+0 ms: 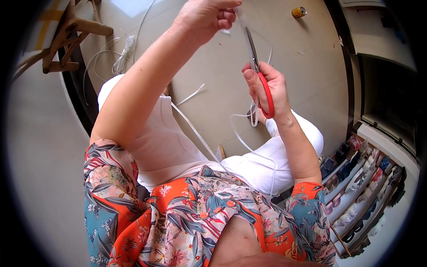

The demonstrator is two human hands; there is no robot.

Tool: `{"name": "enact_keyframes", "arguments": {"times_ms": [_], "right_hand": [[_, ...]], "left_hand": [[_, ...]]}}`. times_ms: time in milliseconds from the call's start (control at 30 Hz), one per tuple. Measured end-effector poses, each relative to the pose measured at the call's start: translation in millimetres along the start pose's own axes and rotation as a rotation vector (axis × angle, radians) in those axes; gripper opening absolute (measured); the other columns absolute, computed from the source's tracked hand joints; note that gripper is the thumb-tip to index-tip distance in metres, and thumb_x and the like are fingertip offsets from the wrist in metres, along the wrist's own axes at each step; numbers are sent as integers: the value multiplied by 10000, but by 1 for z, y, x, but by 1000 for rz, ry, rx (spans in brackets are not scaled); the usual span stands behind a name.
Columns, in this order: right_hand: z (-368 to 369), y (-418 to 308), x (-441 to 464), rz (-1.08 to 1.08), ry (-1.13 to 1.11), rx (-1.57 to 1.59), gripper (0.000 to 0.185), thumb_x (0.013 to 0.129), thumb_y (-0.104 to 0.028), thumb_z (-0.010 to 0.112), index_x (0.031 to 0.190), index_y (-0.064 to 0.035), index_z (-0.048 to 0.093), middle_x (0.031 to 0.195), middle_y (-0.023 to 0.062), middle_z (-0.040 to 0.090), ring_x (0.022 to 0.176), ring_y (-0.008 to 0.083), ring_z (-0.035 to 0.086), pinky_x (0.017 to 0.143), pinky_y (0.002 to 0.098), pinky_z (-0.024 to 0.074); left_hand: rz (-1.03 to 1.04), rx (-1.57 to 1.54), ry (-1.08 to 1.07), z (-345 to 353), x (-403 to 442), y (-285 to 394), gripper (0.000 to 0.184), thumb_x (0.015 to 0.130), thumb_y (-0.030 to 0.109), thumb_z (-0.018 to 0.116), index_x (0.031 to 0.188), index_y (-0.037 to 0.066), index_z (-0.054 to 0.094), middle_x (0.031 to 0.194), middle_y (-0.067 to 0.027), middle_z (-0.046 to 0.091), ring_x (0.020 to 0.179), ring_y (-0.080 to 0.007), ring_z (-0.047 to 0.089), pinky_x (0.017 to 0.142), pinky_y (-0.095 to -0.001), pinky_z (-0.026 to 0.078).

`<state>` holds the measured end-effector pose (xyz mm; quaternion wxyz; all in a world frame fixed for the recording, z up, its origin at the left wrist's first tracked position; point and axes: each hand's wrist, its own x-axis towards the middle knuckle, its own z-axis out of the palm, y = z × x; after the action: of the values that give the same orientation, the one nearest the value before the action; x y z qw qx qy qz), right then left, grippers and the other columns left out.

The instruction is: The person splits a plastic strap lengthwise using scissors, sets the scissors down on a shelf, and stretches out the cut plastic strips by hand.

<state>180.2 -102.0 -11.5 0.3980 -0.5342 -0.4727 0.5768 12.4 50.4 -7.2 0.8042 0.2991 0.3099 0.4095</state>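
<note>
Above the tiled floor (311,58), the left hand (205,17) apparently pinches white strip (239,137) looping below the right hand (279,89), which grips red-handled scissors (268,95); cutting seems unfinished, coiled bundle (122,61) apparently unused.

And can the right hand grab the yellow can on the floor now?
Probably not: the right hand holds the red-handled scissors, and the yellow can lies well beyond it on the floor.
</note>
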Motion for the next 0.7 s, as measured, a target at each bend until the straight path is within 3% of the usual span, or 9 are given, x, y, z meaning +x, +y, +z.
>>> {"name": "enact_keyframes", "arguments": {"times_ms": [133,367,700], "right_hand": [[-2,-3,0,-37,-4,8,323,867,-331,634,949,-24,575,563,-73,426,447,11,344,402,167,258],[-3,-7,1,-18,18,67,357,856,-338,647,983,-12,575,580,-68,433,529,21,369,480,171,288],[-3,-7,-2,44,4,93,313,871,-313,631,951,-16,574,577,-71,432,450,16,333,407,170,271]], "left_hand": [[117,140,13,6,-3,3,140,806,50,637,918,-13,584,678,-44,574,516,-105,542,446,-189,421],[93,140,43,18,-15,-3,165,802,38,649,942,-12,579,689,-44,575,543,-116,545,480,-205,420],[159,173,30,18,-15,-2,175,805,40,654,950,-12,571,689,-40,572,538,-120,533,488,-213,421]]}}
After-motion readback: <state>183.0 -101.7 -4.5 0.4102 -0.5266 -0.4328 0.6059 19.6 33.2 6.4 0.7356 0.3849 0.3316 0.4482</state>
